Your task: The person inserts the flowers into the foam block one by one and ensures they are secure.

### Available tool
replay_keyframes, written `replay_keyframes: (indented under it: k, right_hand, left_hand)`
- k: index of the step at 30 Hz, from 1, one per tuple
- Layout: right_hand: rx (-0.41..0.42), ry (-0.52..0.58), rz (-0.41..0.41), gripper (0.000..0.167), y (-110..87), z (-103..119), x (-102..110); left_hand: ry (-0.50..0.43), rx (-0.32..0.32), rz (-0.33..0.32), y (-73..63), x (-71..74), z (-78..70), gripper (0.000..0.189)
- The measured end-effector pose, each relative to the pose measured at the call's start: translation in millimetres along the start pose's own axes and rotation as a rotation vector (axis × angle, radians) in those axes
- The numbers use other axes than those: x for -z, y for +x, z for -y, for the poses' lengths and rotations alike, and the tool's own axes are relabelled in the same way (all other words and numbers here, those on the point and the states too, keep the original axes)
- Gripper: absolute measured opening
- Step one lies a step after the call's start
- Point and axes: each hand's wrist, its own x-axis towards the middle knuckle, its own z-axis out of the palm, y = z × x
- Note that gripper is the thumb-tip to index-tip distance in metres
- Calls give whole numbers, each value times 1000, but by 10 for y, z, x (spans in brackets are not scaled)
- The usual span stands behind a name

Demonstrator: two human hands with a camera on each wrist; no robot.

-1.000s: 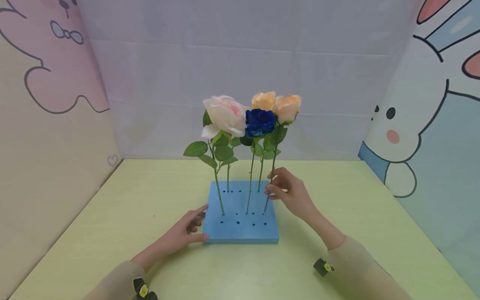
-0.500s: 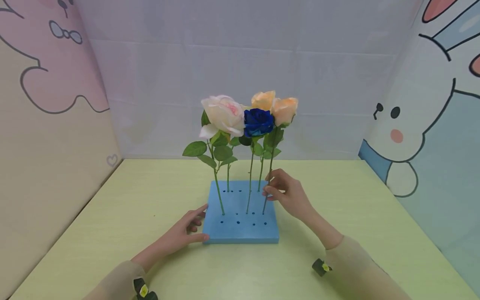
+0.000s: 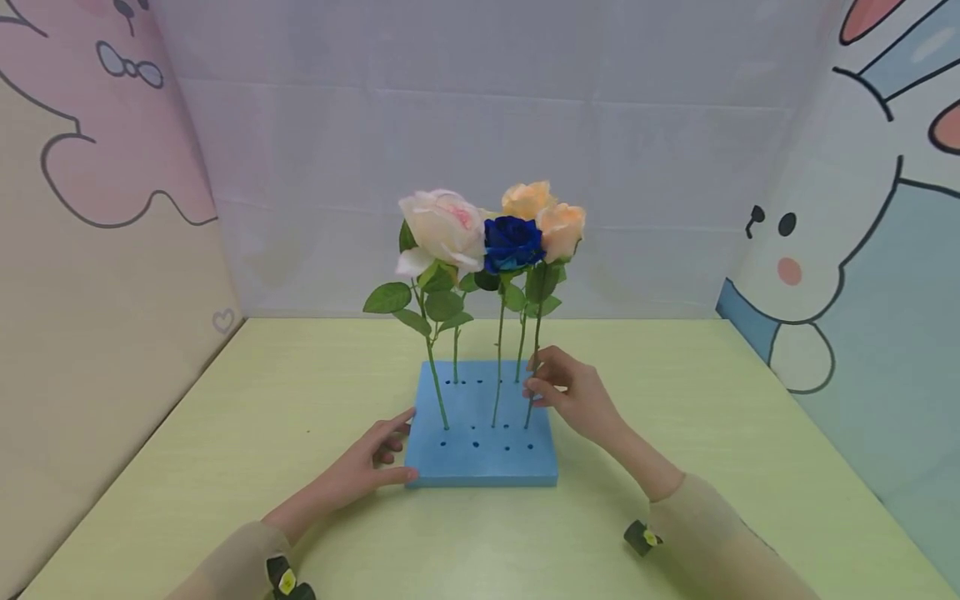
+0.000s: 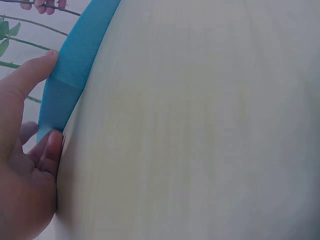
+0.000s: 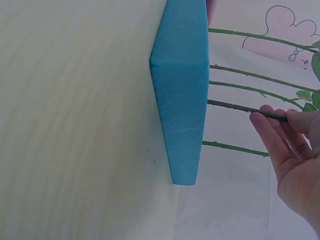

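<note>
My right hand [image 3: 576, 393] pinches the dark stem of a peach rose [image 3: 561, 232] between thumb and fingertips. The lower end of that stem [image 5: 230, 105] meets the face of a blue foam block [image 3: 480, 468], at a hole on its right side. My left hand [image 3: 375, 457] touches the block's left edge, with the thumb at the front corner. A blue rose [image 3: 513, 245] and a large white-pink rose [image 3: 448, 232] stand in the block in front, a yellowish rose [image 3: 527, 198] behind. Another green stem [image 3: 456, 354] rises at the back left, its bloom mostly hidden.
The block lies on a pale yellow table [image 3: 300, 375] and has several small holes [image 3: 476, 445] on its top, some with no stem. A whitish cloth wall [image 3: 480, 108] rises behind; side panels carry a cartoon bear [image 3: 120, 142] and a rabbit [image 3: 810, 242].
The peach rose has shifted left and tilted closer to the blue rose. My right hand has moved slightly left and down with its stem. My left hand and the block stay put.
</note>
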Motion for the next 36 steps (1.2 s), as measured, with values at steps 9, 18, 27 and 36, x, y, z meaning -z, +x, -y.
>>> replay_keyframes:
  k: [9, 18, 27, 36]
  right_hand:
    - [12, -53, -7, 13, -6, -39, -39]
    - [30, -133, 1, 5, -44, -52, -57]
    - [28, -186, 19, 10, -29, -43, -69]
    - [14, -173, 23, 12, -62, -32, -54]
  left_hand:
    - [1, -6, -1, -3, 8, -8, 89]
    - [13, -6, -2, -6, 14, -47, 89]
    - [16, 4, -6, -1, 11, -64, 90]
    - [15, 0, 4, -8, -1, -55, 89]
